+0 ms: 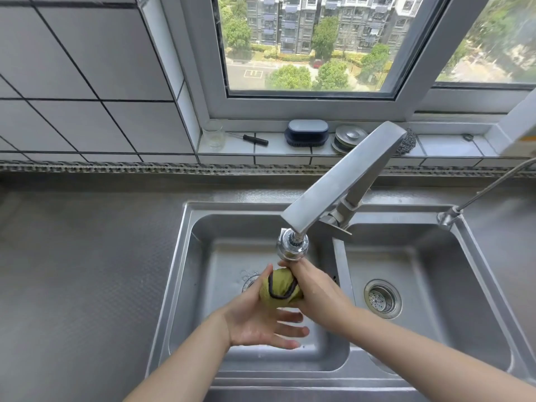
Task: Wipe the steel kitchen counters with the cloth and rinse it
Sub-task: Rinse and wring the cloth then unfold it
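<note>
Both forearms come up from the bottom edge, meeting over the left basin of the steel double sink. Right hand is clenched round the cloth, an olive-green wad w/ dark trim, bunched tight into a ball directly under the tap's spray head. Left hand lies just beneath and beside it, palm up, fingers straight and spread, thumb up against the cloth's left side; cupping, not gripping.

Looks like the rinse step. To do it well, I'd say: loosen the wad so water gets thru the folds, knead w/ both hands, then wring over the drain and keep it low in the basin so nothing splashes back onto the counter. Left hand is well placed to take half the cloth for a twist.

Hard to tell: whether water is running at all, since no clear stream shows between spray head and cloth, tho the left palm looks wet. Left basin's drain is mostly hidden behind hand and cloth. Right hand's fingertips are tucked out of sight behind the wad. Tap lever position unclear. Counter's far right side is cut off by the frame, so can't judge if wiping is done.
</note>
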`<act>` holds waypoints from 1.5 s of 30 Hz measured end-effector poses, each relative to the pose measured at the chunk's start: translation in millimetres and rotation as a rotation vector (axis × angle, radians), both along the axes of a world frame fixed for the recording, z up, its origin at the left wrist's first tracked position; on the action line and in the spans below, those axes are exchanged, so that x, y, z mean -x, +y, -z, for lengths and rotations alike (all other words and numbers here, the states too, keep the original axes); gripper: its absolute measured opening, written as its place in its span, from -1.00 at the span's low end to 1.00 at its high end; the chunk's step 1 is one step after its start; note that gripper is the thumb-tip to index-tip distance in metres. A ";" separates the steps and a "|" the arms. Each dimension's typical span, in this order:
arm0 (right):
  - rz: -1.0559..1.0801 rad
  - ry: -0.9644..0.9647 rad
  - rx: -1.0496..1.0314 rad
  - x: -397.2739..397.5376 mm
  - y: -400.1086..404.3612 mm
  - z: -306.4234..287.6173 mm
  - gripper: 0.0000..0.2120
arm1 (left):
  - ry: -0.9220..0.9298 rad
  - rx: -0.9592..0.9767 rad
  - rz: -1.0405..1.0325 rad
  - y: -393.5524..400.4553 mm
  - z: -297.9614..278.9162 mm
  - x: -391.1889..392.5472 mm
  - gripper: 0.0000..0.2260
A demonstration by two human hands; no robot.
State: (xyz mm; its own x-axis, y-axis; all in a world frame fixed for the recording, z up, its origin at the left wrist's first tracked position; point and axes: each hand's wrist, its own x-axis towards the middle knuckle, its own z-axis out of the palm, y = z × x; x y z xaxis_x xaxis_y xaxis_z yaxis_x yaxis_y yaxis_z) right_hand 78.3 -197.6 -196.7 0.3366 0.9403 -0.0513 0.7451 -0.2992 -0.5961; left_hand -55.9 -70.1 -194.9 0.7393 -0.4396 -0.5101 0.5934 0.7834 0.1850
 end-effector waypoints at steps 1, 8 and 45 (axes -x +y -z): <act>-0.053 -0.149 0.006 -3.9 -1.0 -0.8 -0.43 | -0.048 0.001 0.051 -0.3 0.4 0.0 -0.20; -0.473 -0.614 -0.140 -21.1 6.1 -13.3 -0.89 | -0.092 -0.366 0.309 11.9 -9.8 -15.6 -0.77; 0.365 1.131 0.257 9.3 -31.4 -42.6 -0.57 | -0.074 -1.771 -0.001 -35.4 -5.8 20.7 -0.53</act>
State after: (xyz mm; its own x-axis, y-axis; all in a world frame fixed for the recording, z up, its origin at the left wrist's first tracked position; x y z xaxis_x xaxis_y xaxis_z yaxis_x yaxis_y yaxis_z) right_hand 69.0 -229.0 -154.1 0.2238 0.7192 -0.6578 -0.3098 -0.5874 -0.7477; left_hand -76.6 -105.5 -189.1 0.7804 0.5498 -0.2978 0.5454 -0.3656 0.7542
